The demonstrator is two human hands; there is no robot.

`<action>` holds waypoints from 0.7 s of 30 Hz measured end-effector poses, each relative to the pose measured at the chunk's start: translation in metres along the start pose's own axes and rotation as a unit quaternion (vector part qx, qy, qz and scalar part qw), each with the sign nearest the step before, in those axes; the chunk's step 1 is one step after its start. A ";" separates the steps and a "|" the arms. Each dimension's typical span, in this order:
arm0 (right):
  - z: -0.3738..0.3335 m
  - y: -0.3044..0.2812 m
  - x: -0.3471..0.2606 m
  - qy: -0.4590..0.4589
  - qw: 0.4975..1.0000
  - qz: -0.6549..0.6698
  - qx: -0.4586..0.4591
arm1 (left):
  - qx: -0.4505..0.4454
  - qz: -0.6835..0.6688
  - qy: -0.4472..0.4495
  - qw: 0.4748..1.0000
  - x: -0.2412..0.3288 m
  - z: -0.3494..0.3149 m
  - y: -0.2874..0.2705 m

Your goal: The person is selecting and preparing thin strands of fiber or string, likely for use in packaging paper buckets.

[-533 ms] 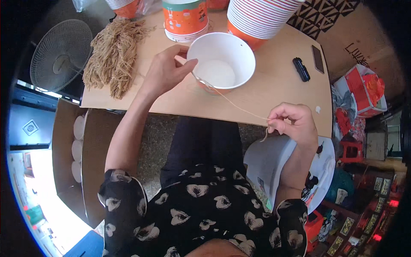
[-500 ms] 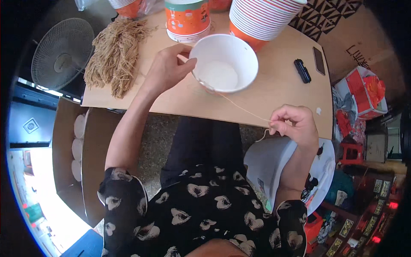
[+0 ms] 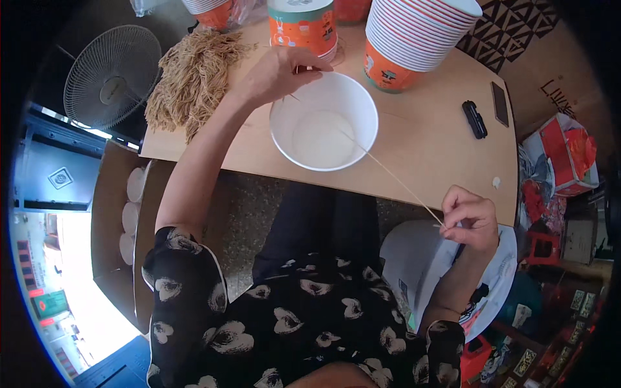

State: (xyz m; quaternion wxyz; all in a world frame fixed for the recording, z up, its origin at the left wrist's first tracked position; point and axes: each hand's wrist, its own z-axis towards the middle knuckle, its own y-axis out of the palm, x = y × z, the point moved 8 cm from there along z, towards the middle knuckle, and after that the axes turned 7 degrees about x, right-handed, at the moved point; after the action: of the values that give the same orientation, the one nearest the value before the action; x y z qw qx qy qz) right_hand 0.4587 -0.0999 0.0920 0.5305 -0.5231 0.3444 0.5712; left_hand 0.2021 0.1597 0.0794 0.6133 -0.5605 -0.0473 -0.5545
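A white-lined paper bucket point(image 3: 326, 132) stands near the table's front edge, its mouth facing me. At its far rim my left hand point(image 3: 281, 74) is closed, with thumb and fingers at the edge; part of the grip is hidden. My right hand point(image 3: 471, 218), closed in a pinch beyond the table's front edge, holds the end of a thin tan string point(image 3: 404, 184). The string runs taut over the bucket's near rim and into its mouth. A short strand also shows by my left wrist.
A heap of tan strings point(image 3: 194, 81) lies at left. Behind are an orange-and-green bucket point(image 3: 303, 29) and a tall bucket stack point(image 3: 414, 39). A black object point(image 3: 474, 119) and a phone point(image 3: 499, 103) lie at right. Below stand a carton point(image 3: 149, 213) and a white bin point(image 3: 414, 252).
My left hand has gone from the bucket's left rim to its far rim. The bucket has turned and come nearer. My right hand has drawn the string farther right, and it is straighter.
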 end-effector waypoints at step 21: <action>0.021 0.100 0.011 -0.067 0.974 0.121 0.178 | 0.046 -0.262 -0.004 0.964 0.146 -0.153 0.055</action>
State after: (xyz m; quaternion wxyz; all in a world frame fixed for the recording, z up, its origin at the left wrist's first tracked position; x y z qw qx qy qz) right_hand 0.3585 -0.0975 0.0702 0.5640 -0.3351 0.4651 0.5943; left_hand 0.2118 -0.0584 0.0882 0.4713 -0.5019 -0.2203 -0.6910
